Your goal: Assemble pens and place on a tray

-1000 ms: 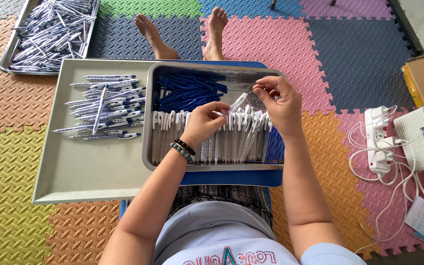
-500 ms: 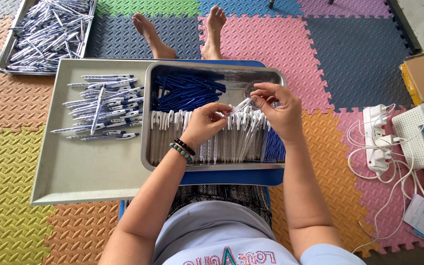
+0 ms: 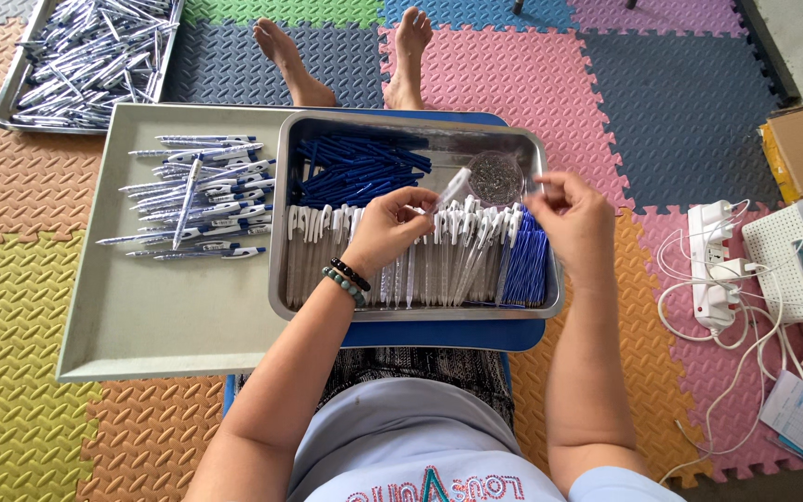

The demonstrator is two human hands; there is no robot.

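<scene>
The left hand (image 3: 392,228) pinches a clear pen barrel (image 3: 453,189) in its fingers, the barrel tilted toward one o'clock over the steel tray (image 3: 420,311). The right hand (image 3: 576,223) hovers at three o'clock of it, fingertips curled together; whether they grip anything I cannot tell.

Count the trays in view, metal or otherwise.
3: a steel tray of pen parts under both hands, a flat grey tray of assembled pens left of it, a metal tray top left, partly cropped.
</scene>
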